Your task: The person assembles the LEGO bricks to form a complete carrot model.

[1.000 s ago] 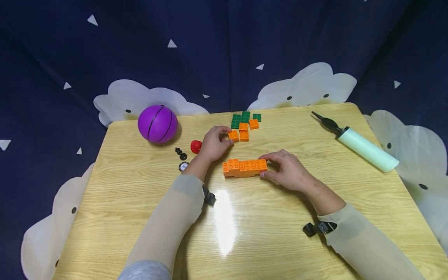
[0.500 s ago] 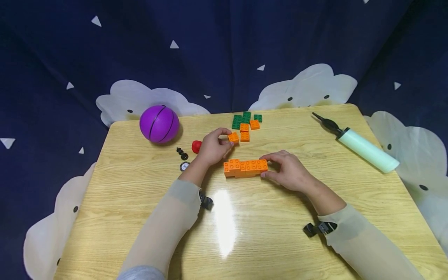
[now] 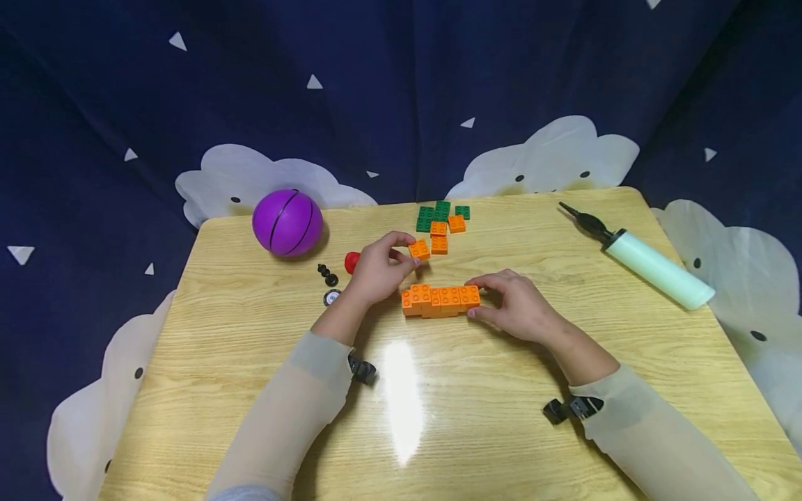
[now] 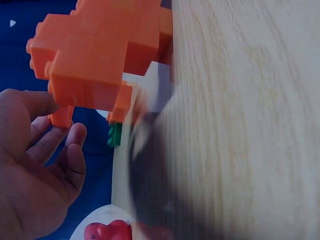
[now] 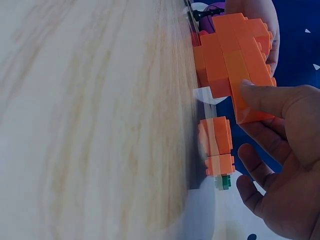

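My left hand (image 3: 379, 270) pinches a small square orange toy brick (image 3: 419, 250) between thumb and finger. In the left wrist view that brick (image 4: 61, 117) shows partly, behind the larger orange build. My right hand (image 3: 521, 306) grips the right end of the joined orange bricks (image 3: 441, 299), which form a long stepped row on the table. The right wrist view shows the thumb (image 5: 265, 98) pressed on the side of this row. Beyond the left hand lie loose orange bricks (image 3: 439, 244) and several green bricks (image 3: 425, 218).
The wooden table (image 3: 489, 417) carries a purple ball (image 3: 287, 223) at back left. A black chess piece (image 3: 328, 275), a round black-and-white chip (image 3: 332, 298) and a red object (image 3: 352, 261) sit left of the left hand. A pale green hand pump (image 3: 658, 269) lies at the right.
My left hand has drawn slightly toward me with the pinched orange brick, away from the loose bricks. My right hand and the joined row have stayed in place.
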The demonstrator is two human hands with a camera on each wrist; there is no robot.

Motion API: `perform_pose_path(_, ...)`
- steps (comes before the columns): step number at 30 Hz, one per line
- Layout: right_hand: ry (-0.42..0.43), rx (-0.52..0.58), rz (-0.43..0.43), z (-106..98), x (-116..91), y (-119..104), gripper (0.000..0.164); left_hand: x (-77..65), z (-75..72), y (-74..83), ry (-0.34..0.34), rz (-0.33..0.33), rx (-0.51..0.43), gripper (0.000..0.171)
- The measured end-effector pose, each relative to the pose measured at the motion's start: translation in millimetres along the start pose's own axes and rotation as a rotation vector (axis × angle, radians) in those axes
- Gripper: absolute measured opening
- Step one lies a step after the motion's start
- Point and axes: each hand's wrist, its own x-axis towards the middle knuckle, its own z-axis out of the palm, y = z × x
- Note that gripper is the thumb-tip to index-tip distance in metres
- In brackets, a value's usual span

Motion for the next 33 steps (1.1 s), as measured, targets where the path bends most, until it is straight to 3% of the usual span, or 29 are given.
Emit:
perform_pose_path(14,-0.02,-0.009,0.0,-1,0,-1,0.053,-17.3,-3.6,11.0,-0.017,0.06,-0.02,0.034)
perform_pose_path(33,-0.015,-0.001,0.021,0,0,-1,0.049,-41.8,-0.3,22.4,-0.052,0.144,0.022,0.032)
